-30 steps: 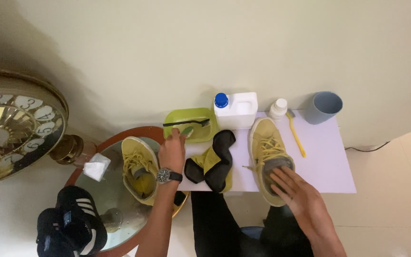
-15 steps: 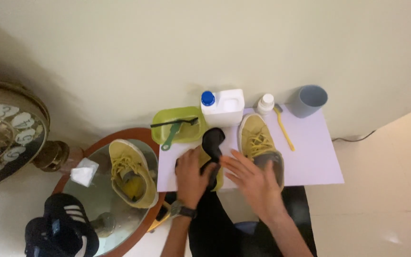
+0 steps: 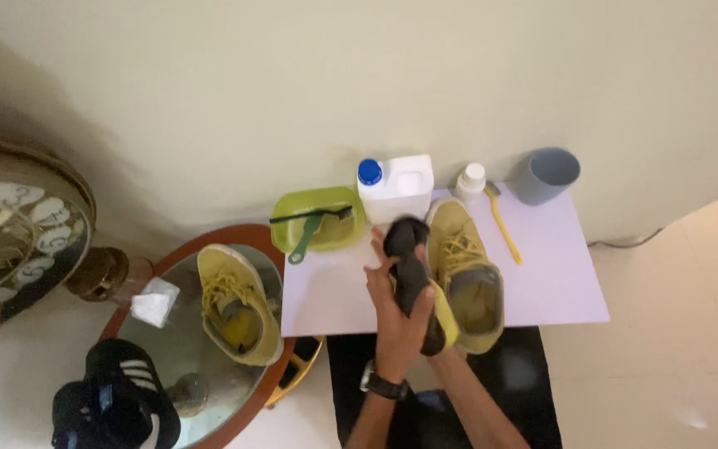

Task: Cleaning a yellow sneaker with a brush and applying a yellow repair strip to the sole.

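The black insoles [image 3: 413,278] are up off the white table [image 3: 558,291] now; half a second ago they lay flat near its front edge, by the yellow shoe [image 3: 465,270]. My left hand [image 3: 396,312] is wrapped around them from below, lifting them over the middle of the table, so I judge the picking-up is done. I cannot tell what my right hand is doing, since only its arm shows under the insoles; the other yellow shoe [image 3: 238,303] sits on the round mirror tray [image 3: 234,241] past the table's left edge.
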